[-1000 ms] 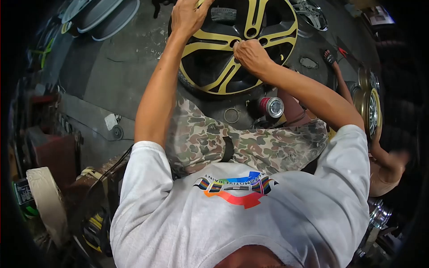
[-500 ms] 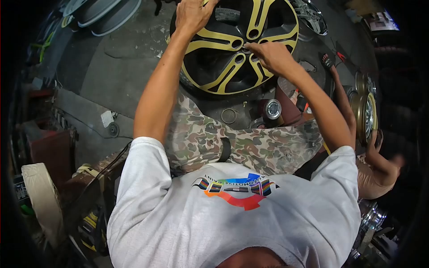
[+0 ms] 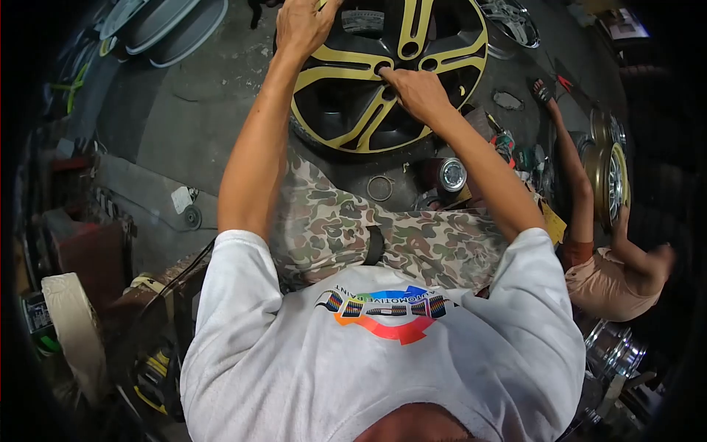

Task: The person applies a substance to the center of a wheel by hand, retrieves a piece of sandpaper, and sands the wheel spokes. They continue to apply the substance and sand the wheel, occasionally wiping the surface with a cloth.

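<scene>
A black wheel with yellow spoke faces (image 3: 442, 53) lies before my knees, on top of a tyre. My left hand (image 3: 303, 28) rests at its upper left rim, fingers bent over the edge; the fingertips run toward the top of the view and what they hold is hard to make out. Near the wheel's centre, my right hand (image 3: 418, 92) is closed, with a fingertip pressed at a round hole at the inner end of the left spoke. Anything between those fingers is too small to tell.
A metal can (image 3: 451, 174) and a ring (image 3: 380, 188) sit on the floor between my legs and the wheel. Silver rims (image 3: 171, 29) are at the upper left. At the right, another person (image 3: 611, 283) sits beside a gold rim (image 3: 617, 184).
My right hand has shifted left from the hub to the left spoke's hole. The wheel sits slightly further left in view. The other person's arm and body have moved.
</scene>
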`<state>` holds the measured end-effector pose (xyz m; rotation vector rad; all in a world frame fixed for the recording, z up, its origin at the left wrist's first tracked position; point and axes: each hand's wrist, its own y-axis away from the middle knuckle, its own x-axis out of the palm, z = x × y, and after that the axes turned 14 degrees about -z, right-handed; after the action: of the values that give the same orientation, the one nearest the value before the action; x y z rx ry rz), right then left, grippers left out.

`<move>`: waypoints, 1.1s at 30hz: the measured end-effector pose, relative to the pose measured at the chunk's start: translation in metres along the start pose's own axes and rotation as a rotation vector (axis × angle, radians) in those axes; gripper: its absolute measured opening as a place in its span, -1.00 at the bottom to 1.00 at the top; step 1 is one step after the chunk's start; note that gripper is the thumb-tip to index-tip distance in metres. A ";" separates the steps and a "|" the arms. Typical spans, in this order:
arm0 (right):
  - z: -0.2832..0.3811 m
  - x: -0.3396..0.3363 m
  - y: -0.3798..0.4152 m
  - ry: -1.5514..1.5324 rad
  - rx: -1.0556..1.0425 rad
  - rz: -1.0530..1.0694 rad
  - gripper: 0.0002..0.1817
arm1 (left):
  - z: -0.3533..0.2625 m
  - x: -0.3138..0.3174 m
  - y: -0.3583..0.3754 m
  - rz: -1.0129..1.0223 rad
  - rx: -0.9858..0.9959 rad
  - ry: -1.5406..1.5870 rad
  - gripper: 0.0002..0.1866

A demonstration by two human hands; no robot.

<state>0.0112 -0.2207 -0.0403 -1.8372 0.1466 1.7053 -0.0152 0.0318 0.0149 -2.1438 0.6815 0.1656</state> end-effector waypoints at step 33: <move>-0.018 -0.023 -0.002 0.218 -0.304 -0.024 -0.70 | -0.002 0.006 0.002 0.021 0.021 0.060 -0.69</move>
<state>0.0237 -0.2353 -0.0186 -2.2372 -0.0500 1.5743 -0.0115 0.0264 0.0129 -2.1292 0.7375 0.1055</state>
